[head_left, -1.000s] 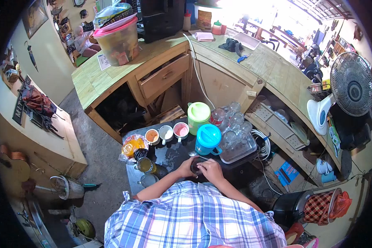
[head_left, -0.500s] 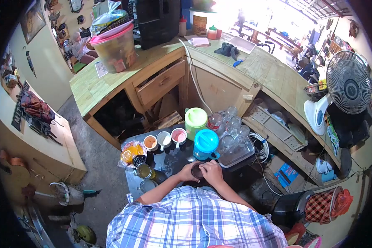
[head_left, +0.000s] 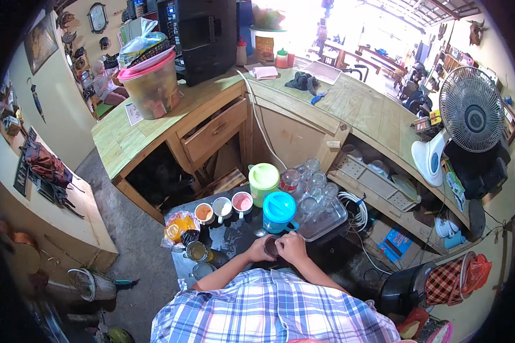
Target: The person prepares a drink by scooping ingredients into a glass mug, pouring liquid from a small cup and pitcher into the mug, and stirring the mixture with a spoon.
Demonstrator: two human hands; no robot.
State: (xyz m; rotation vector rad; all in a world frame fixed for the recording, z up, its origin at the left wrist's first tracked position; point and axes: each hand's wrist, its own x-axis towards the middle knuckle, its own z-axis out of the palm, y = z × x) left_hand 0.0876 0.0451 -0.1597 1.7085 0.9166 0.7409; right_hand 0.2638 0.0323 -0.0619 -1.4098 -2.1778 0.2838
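My left hand point(head_left: 258, 250) is wrapped round a small dark jar point(head_left: 270, 247) at the table's near edge. My right hand point(head_left: 291, 247) is closed at the jar's right side, its fingers bent near the rim; what they pinch, if anything, is too small to make out. Just beyond stands a blue lidded pitcher point(head_left: 279, 211), with a green lidded one point(head_left: 264, 184) behind it. A spoon point(head_left: 260, 232) lies left of the blue pitcher. Three cups, orange point(head_left: 204, 213), white point(head_left: 222, 207) and pink point(head_left: 242, 202) inside, form a row to the left.
Upturned-looking glasses crowd a clear tray point(head_left: 326, 224) at right. Glass mugs point(head_left: 198, 251) and an orange-filled bag point(head_left: 181, 227) sit at left. Beyond is a wooden counter point(head_left: 349, 108) with a fan point(head_left: 472, 114) and a bucket point(head_left: 150, 86). A person point(head_left: 106, 83) sits far left.
The view has shifted, and the scene sits lower and further left. My right hand has moved from over the jar's mouth to its right side. My left hand stays round the jar.
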